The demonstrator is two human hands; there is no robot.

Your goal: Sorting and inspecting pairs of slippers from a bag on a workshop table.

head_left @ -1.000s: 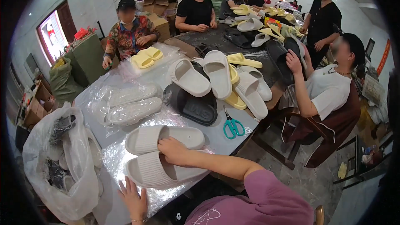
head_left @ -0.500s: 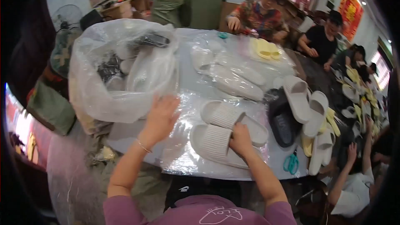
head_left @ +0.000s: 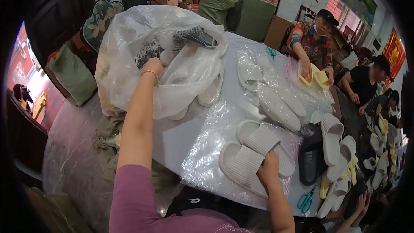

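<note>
— Head view, then: where do your hands sit?

— My left hand [head_left: 153, 66] is up in the upper left of the frame, reaching into the mouth of the big clear plastic bag [head_left: 129, 47] that stands at the table's left end. A thin bracelet [head_left: 149, 72] rings that wrist. The fingers are buried among the dark pieces [head_left: 189, 38] inside the bag, so I cannot tell whether they are spread or closed on something.

— And the right?

— My right hand [head_left: 268, 169] is low, right of centre, fingers curled down onto the pair of white slippers [head_left: 254, 155]. It presses on the heel end of the upper one, where the two overlap.

— Where do those slippers lie?

— Side by side, slightly crossed, on a sheet of crinkled clear plastic [head_left: 207, 155] spread over the pale table [head_left: 172, 138], near the lower edge.

— What surrounds them?

— Just right of them, a dark slipper [head_left: 309, 164], then more white slippers [head_left: 334, 138] standing in a row toward the right rim. Blue-handled scissors [head_left: 305, 200] lie at the lower right. Above, in the middle, bagged white slippers [head_left: 276, 108] lie in clear wrap.

— Anyone else?

— A person in a patterned shirt [head_left: 308, 43] at the upper right handles yellow slippers [head_left: 317, 77]. Others sit farther along the right rim.
</note>
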